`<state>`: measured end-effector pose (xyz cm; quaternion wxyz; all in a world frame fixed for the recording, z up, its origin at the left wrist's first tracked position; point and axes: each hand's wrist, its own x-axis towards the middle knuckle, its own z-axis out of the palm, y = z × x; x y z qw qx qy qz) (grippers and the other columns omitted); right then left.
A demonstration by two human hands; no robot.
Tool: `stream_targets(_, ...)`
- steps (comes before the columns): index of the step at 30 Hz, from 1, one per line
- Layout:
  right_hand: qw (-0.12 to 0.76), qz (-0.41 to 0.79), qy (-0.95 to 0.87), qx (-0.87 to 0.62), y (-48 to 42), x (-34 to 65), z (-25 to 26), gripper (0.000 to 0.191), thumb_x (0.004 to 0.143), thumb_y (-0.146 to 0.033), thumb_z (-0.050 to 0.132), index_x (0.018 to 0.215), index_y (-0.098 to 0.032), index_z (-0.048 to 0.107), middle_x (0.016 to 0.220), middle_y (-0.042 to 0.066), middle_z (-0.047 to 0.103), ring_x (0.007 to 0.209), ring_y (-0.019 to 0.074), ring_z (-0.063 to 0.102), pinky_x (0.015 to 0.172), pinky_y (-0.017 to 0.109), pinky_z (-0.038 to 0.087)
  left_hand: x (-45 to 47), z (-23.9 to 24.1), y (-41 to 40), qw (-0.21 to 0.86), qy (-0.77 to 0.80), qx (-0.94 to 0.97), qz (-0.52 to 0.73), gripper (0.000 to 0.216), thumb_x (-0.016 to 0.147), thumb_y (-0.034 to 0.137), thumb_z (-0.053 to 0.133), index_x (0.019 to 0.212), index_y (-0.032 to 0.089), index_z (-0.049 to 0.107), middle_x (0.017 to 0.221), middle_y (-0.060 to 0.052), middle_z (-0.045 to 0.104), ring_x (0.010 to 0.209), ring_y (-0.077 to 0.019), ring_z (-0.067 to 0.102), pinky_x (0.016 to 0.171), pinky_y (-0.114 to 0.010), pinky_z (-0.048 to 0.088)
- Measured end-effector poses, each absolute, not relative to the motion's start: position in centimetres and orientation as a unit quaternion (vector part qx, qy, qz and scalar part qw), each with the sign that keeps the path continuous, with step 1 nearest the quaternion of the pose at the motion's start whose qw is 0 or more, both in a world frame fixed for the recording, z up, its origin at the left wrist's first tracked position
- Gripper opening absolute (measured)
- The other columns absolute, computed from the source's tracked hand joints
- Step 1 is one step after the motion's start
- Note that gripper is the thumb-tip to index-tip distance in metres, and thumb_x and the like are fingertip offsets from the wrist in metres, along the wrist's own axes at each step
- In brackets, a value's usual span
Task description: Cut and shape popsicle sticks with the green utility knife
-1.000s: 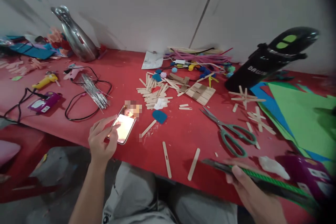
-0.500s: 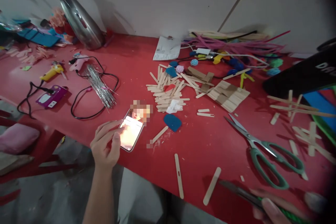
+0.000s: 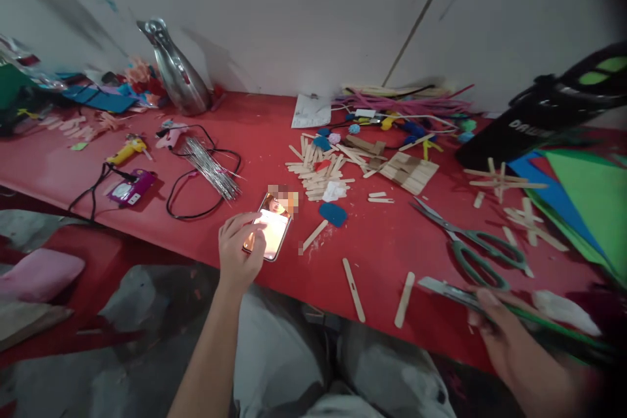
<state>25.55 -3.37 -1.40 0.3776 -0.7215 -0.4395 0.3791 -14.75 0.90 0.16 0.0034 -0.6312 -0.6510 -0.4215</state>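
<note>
My left hand (image 3: 239, 253) is over a lit phone (image 3: 275, 235) that lies on the table's front part. Its fingers are apart, with the tips at the screen; whether they press it I cannot tell. At the right, my right hand (image 3: 507, 333) grips a green utility knife (image 3: 448, 290), blade out and pointing left. Just left of the blade lies a craft stick (image 3: 404, 300); another craft stick (image 3: 353, 289) with a small slot in it is farther left. Large scissors (image 3: 465, 235) with green handles lie spread beyond the knife.
A pile of craft sticks (image 3: 321, 170) and a glued stick panel (image 3: 410, 171) lie mid-table. Wires (image 3: 213, 168), glue guns and cords are at the left. A steel jug (image 3: 180, 75) and a black bottle (image 3: 519, 121) stand near the wall. Coloured sheets (image 3: 578, 192) lie right.
The view has shifted, so more of my lap and the bottle shows. My right hand and the knife have come further into view. My left hand stays at the phone.
</note>
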Motion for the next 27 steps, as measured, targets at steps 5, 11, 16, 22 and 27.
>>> stream_targets(5,0.551,0.376,-0.389,-0.635,-1.4,23.7,-1.4,0.04,0.066,-0.063,0.082,0.064,-0.026,0.066,0.055,0.001,0.055,0.049,0.0151,0.051,0.047,0.034,0.044,-14.8,0.0,1.3,0.029,-0.655,-0.638,-0.403,0.026,0.089,0.03,0.048,0.088,0.022,0.073,0.111,-0.009,0.077,0.108,-0.0223,0.069,0.103,-0.041,0.049)
stream_targets(11,0.563,0.403,-0.45,-0.564,-1.2,24.0,-1.3,0.042,0.074,-0.062,0.075,0.076,-0.02,0.071,0.052,-0.001,0.056,0.047,0.0125,0.05,0.046,0.028,0.039,-13.7,0.2,1.3,0.102,-0.65,-0.65,-0.38,0.024,0.084,0.026,0.052,0.088,0.02,0.075,0.11,-0.011,0.077,0.106,-0.0265,0.069,0.101,-0.045,0.049)
stream_targets(16,0.569,0.396,-0.454,-0.56,-0.6,24.0,-1.8,0.039,0.08,-0.059,0.071,0.081,-0.021,0.072,0.054,-0.002,0.058,0.05,0.0126,0.052,0.051,0.028,0.043,-7.8,3.6,-0.2,0.05,-0.53,-0.778,-0.334,0.021,0.089,0.025,0.053,0.094,0.023,0.074,0.112,-0.007,0.077,0.107,-0.0233,0.069,0.099,-0.042,0.05)
stream_targets(22,0.541,0.361,-0.507,-0.565,-0.4,23.9,-1.1,0.031,0.081,-0.05,0.071,0.072,-0.021,0.068,0.052,-0.003,0.057,0.054,0.014,0.055,0.064,0.032,0.048,-1.6,5.5,-0.7,-0.096,-0.418,-0.889,-0.163,0.032,0.096,0.028,0.055,0.124,0.021,0.068,0.145,-0.009,0.061,0.137,-0.0251,0.054,0.118,-0.048,0.039)
stream_targets(27,0.512,0.34,-0.555,-0.56,-0.7,24.1,-0.8,0.031,0.084,-0.049,0.067,0.072,-0.021,0.066,0.054,-0.003,0.058,0.056,0.0144,0.055,0.067,0.033,0.047,-0.9,6.5,0.8,-0.131,-0.44,-0.888,-0.005,0.052,0.093,0.036,0.066,0.141,0.018,0.059,0.161,-0.013,0.043,0.153,-0.0314,0.034,0.127,-0.054,0.024)
